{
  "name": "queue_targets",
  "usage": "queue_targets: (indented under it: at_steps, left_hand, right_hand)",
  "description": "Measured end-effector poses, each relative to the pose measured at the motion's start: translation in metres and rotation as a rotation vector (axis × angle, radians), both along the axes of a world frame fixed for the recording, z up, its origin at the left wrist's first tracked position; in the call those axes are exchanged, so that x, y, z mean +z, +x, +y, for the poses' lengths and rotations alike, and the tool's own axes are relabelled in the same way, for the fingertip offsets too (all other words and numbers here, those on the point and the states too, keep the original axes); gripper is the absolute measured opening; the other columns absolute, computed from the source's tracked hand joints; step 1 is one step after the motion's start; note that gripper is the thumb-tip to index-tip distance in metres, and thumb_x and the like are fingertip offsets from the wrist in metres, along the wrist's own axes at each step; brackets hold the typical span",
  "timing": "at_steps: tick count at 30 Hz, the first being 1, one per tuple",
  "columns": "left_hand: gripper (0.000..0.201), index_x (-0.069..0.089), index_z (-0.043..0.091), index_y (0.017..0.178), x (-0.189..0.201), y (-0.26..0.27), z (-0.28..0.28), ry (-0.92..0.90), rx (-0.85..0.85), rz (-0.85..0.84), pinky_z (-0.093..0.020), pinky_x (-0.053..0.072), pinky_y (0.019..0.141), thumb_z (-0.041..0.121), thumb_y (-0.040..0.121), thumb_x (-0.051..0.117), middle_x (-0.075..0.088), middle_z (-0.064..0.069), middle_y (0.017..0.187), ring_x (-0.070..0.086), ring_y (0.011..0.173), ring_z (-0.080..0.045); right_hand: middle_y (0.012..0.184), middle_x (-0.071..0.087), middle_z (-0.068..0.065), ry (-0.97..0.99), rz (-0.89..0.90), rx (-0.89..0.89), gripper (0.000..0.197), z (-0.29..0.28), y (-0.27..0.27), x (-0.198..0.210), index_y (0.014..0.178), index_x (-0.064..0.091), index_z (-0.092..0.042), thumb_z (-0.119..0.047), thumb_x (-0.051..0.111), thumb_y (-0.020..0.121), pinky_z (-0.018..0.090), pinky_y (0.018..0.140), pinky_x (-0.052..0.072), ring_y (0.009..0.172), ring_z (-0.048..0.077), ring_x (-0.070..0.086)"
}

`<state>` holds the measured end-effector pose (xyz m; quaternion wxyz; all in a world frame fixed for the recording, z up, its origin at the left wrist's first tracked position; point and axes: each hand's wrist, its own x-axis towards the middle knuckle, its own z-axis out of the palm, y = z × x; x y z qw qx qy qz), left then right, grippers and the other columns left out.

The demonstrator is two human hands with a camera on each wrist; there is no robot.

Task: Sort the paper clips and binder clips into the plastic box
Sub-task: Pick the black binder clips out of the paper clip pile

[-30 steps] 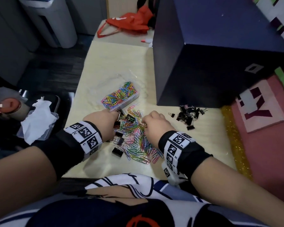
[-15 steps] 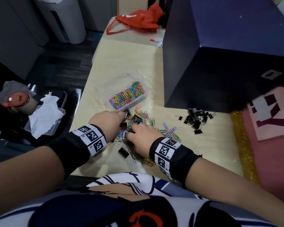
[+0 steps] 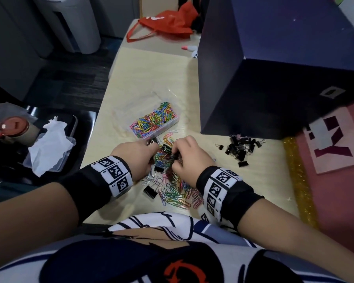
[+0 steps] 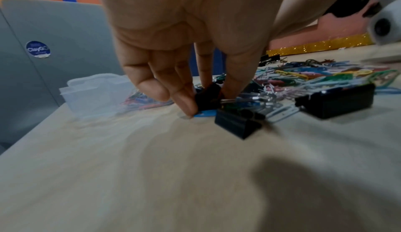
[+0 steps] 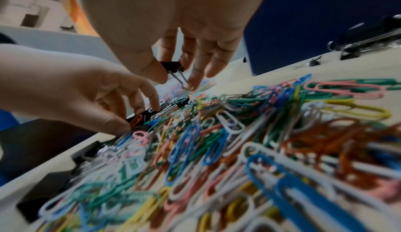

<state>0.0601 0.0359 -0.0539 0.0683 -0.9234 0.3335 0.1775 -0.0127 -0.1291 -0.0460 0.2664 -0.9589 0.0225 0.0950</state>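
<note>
On tabletop, near mixed pile (image 3: pixel 172 180): right hand (image 3: pixel 189 158) has shifted left, now pinches binder clip (image 5: pixel 172 65); left hand (image 3: pixel 138 158) pinches another (image 4: pixel 208 98). Box (image 3: pixel 154 124) just beyond holds only paper clips; sorting continues.

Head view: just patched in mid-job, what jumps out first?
A bright heap of coloured paper clips mixed with black binder clips sprawls at the table's near edge, both hands in it. The right hand pinches a small binder clip; the left hand pinches another. Beyond them, the plastic box holds only paper clips.
</note>
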Motion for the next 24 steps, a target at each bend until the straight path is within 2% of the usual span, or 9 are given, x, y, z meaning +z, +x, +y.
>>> queue_targets:
  at_steps: [4, 7, 11, 14, 16, 19, 21, 24]
  left_hand:
    - [0.028, 0.046, 0.022, 0.111, 0.002, 0.0, -0.007, 0.056, -0.039, -0.039, -0.035, 0.045, 0.065, 0.027, 0.083, 0.052, 0.057, -0.005, 0.106, 0.061, 0.092, -0.028]
    - [0.034, 0.044, 0.021, 0.113, 0.006, 0.001, -0.012, 0.084, -0.037, -0.058, -0.034, 0.042, 0.064, 0.031, 0.082, 0.054, 0.057, -0.005, 0.107, 0.061, 0.091, -0.028]
    - [0.036, 0.041, 0.017, 0.117, 0.011, 0.002, -0.018, 0.101, -0.062, -0.08, -0.034, 0.042, 0.063, 0.027, 0.085, 0.055, 0.054, -0.007, 0.11, 0.062, 0.087, -0.03]
    - [0.031, 0.041, 0.018, 0.116, 0.013, 0.002, -0.021, 0.091, -0.059, -0.087, -0.033, 0.041, 0.061, 0.023, 0.088, 0.052, 0.054, -0.006, 0.109, 0.063, 0.085, -0.029]
    - [0.033, 0.041, 0.019, 0.116, 0.015, 0.001, -0.021, 0.099, -0.041, -0.073, -0.034, 0.041, 0.062, 0.025, 0.087, 0.054, 0.055, -0.006, 0.107, 0.062, 0.087, -0.029]
    - [0.037, 0.041, 0.022, 0.119, 0.017, 0.0, -0.02, 0.146, -0.037, -0.068, -0.036, 0.039, 0.067, 0.022, 0.085, 0.056, 0.056, -0.004, 0.107, 0.062, 0.09, -0.028]
    - [0.035, 0.042, 0.023, 0.118, 0.015, -0.001, -0.017, 0.148, -0.016, -0.067, -0.036, 0.038, 0.068, 0.019, 0.085, 0.054, 0.055, -0.004, 0.109, 0.062, 0.091, -0.028]
    - [0.03, 0.044, 0.022, 0.114, 0.009, -0.002, -0.012, 0.111, 0.031, -0.039, -0.035, 0.041, 0.061, 0.017, 0.086, 0.052, 0.054, -0.004, 0.109, 0.062, 0.087, -0.028]
  right_hand:
    - [0.107, 0.04, -0.005, 0.066, -0.005, -0.124, 0.02, -0.013, 0.001, -0.002, 0.098, 0.05, -0.027, -0.019, 0.058, 0.082, 0.037, 0.078, 0.051, 0.079, 0.019, 0.058]
    - [0.109, 0.041, -0.004, 0.016, -0.034, -0.205, 0.016, -0.025, 0.0, -0.002, 0.098, 0.051, -0.026, -0.019, 0.056, 0.084, 0.036, 0.081, 0.051, 0.081, 0.021, 0.057]
    - [0.119, 0.04, 0.001, -0.029, -0.034, -0.36, 0.014, -0.045, 0.0, -0.002, 0.103, 0.055, -0.019, -0.02, 0.053, 0.089, 0.037, 0.088, 0.049, 0.092, 0.024, 0.057]
    - [0.123, 0.038, 0.003, -0.021, -0.048, -0.444, 0.019, -0.058, 0.0, -0.001, 0.107, 0.057, -0.014, -0.01, 0.051, 0.089, 0.029, 0.089, 0.046, 0.098, 0.021, 0.056]
    - [0.126, 0.038, 0.004, -0.03, -0.059, -0.473, 0.026, -0.063, 0.0, -0.001, 0.112, 0.058, -0.014, -0.008, 0.05, 0.088, 0.028, 0.092, 0.044, 0.106, 0.021, 0.053]
    - [0.132, 0.038, 0.001, -0.191, -0.056, -0.426, 0.033, -0.06, 0.0, 0.0, 0.12, 0.055, -0.022, -0.018, 0.054, 0.087, 0.034, 0.104, 0.035, 0.121, 0.022, 0.041]
    - [0.131, 0.039, -0.001, -0.213, -0.044, -0.343, 0.033, -0.05, 0.0, 0.002, 0.119, 0.054, -0.025, -0.02, 0.054, 0.087, 0.036, 0.104, 0.032, 0.121, 0.023, 0.038]
    - [0.125, 0.045, -0.003, -0.161, -0.016, -0.121, 0.026, -0.03, 0.001, 0.003, 0.114, 0.056, -0.027, -0.02, 0.051, 0.089, 0.036, 0.104, 0.032, 0.12, 0.021, 0.039]
